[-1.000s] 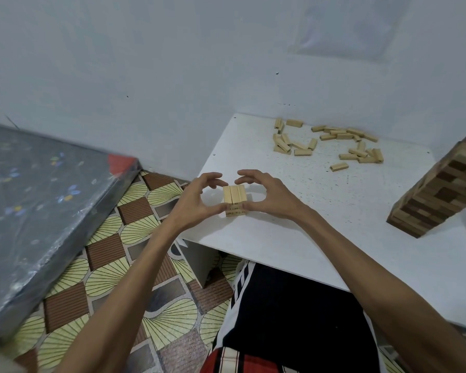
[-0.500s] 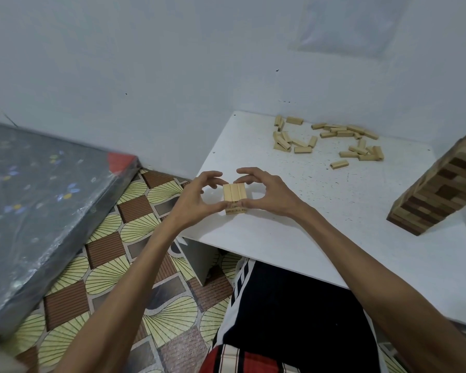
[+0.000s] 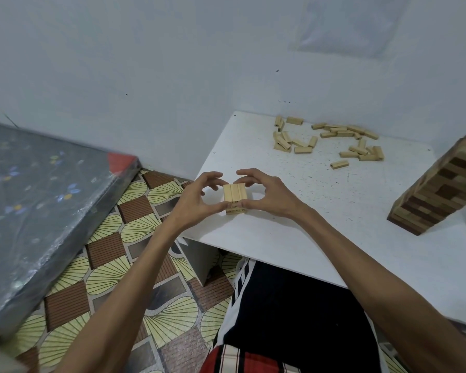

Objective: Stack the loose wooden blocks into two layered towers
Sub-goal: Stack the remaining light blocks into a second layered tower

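The left hand [image 3: 197, 200] and right hand [image 3: 269, 196] pinch the low stack [image 3: 235, 196] between curled fingers [image 3: 250, 174] near the desk's [image 3: 280, 238] front left edge, so an uneven squeeze or jerky release could skew its top layer or nudge it off.

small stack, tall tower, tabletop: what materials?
Small stack: pale matte wood, seemingly unvarnished; no gloss. Tall tower: wood in mixed light and dark browns, perhaps stained or different species. Tabletop: white speckled board, probably laminate; core unseen.
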Available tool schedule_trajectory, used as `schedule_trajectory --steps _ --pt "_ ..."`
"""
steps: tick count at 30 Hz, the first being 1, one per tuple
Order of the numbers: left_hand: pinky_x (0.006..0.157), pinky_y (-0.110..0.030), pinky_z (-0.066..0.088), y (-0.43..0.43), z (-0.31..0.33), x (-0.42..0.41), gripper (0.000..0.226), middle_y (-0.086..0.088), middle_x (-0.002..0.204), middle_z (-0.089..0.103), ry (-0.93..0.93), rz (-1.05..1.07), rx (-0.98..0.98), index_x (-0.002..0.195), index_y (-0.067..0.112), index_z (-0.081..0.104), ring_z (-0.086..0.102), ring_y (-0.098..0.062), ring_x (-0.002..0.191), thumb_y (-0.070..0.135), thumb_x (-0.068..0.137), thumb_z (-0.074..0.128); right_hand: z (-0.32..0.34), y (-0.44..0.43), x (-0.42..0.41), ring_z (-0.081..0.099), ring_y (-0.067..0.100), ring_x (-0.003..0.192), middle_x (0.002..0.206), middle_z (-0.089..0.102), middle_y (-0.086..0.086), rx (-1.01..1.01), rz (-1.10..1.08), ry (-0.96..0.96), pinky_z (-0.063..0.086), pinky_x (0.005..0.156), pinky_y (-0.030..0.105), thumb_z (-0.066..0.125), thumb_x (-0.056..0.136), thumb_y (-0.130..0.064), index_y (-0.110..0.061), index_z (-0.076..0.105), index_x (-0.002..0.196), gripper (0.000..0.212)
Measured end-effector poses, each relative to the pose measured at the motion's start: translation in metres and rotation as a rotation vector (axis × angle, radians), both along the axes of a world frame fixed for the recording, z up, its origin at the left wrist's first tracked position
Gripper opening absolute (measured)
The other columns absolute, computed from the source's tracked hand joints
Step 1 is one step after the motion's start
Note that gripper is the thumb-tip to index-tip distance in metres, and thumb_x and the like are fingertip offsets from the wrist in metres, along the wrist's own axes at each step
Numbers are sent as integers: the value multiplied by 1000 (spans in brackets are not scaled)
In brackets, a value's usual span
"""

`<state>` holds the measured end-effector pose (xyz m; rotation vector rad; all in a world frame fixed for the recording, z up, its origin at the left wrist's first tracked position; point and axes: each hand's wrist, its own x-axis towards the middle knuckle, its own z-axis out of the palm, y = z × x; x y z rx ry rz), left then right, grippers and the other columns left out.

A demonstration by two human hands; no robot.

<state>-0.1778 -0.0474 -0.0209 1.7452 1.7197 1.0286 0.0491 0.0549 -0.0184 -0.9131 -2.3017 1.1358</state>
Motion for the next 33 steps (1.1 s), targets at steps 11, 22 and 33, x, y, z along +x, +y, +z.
schedule_trajectory --steps 11,22,33 --pt "87 -26 46 0 0 0 76 21 126 66 8 5 -9 141 24 49 60 -4 114 45 75 82 -2 1 -1 58 2 117 126 67 -23 -2 0 -5 41 87 23 87 81 -36 -34 49 144 73" --pt "97 -37 47 -9 0 -2 85 22 136 62 -29 -19 0 144 24 45 56 -7 126 45 74 86 -1 -3 2 52 1 128 144 56 -19 2 10 -35 42 97 26 87 77 -48 -33 34 154 94" --pt "107 -38 47 -3 3 1 91 16 135 63 -59 -43 -69 144 26 45 56 1 125 52 67 86 2 3 10 50 0 131 138 61 -20 -12 4 -89 35 95 13 87 81 -38 -37 37 150 85"
